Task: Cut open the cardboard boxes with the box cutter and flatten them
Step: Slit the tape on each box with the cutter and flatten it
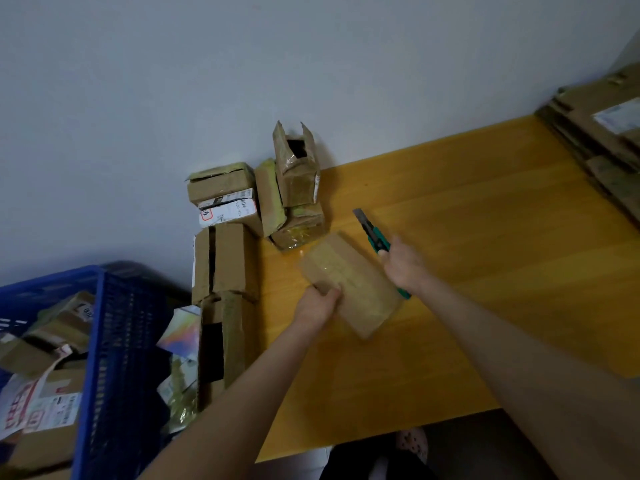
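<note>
The left hand (317, 301) is gripping the near-left edge of a small cardboard box (351, 284) lying on the yellow surface (485, 237), while the right hand (403, 265) is clutching a green box cutter (372, 233), blade out, just beside the box's right side; more boxes (242, 216) are standing against the wall

yellow wooden table (485, 244) against grey wall (173, 81); blue crate (114, 341) beside it

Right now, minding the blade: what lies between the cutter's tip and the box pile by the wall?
Only bare table, head view, between box cutter and box pile.
</note>
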Motion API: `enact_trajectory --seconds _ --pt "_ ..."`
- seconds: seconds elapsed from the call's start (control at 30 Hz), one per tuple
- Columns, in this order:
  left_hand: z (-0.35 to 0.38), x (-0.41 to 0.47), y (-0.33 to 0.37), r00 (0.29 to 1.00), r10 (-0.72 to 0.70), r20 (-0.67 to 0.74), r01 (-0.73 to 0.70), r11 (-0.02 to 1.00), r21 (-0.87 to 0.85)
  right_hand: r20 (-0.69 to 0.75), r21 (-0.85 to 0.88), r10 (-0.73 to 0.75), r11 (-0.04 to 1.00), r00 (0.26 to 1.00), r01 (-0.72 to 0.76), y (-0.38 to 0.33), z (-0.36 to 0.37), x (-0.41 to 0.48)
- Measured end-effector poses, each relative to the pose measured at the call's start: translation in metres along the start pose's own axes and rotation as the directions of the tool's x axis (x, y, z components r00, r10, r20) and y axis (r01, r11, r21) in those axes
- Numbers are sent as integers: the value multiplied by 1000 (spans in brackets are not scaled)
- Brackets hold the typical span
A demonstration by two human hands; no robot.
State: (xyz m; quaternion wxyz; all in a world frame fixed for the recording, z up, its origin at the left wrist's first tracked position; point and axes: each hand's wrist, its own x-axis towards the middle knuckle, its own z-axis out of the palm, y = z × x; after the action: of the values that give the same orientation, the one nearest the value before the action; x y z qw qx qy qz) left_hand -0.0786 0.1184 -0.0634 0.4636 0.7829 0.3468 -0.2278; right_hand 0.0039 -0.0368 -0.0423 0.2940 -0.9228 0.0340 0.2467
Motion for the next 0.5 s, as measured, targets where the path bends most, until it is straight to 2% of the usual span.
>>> enact_trajectory --seconds 0.07,0.13,0.23,0.3,0.37,0.5 --pt "-6 3 3 998 60 6 -60 985 160 55 235 51 970 997 -63 9 17 -14" --pt "-7 4 8 990 143 5 -136 926 353 110 403 118 902 987 -153 16 35 -31" --pt "4 -2 18 967 254 4 -194 730 655 199 608 234 732 952 -307 22 50 -49" --pt "14 -5 23 961 274 20 -201 651 732 186 689 303 637 935 -344 26 50 -53" --pt "27 -6 25 963 268 23 -188 606 773 148 734 355 586 923 -343 33 43 -52" --pt "36 -2 24 954 292 71 -208 471 857 95 709 326 641 941 -294 49 24 -52"
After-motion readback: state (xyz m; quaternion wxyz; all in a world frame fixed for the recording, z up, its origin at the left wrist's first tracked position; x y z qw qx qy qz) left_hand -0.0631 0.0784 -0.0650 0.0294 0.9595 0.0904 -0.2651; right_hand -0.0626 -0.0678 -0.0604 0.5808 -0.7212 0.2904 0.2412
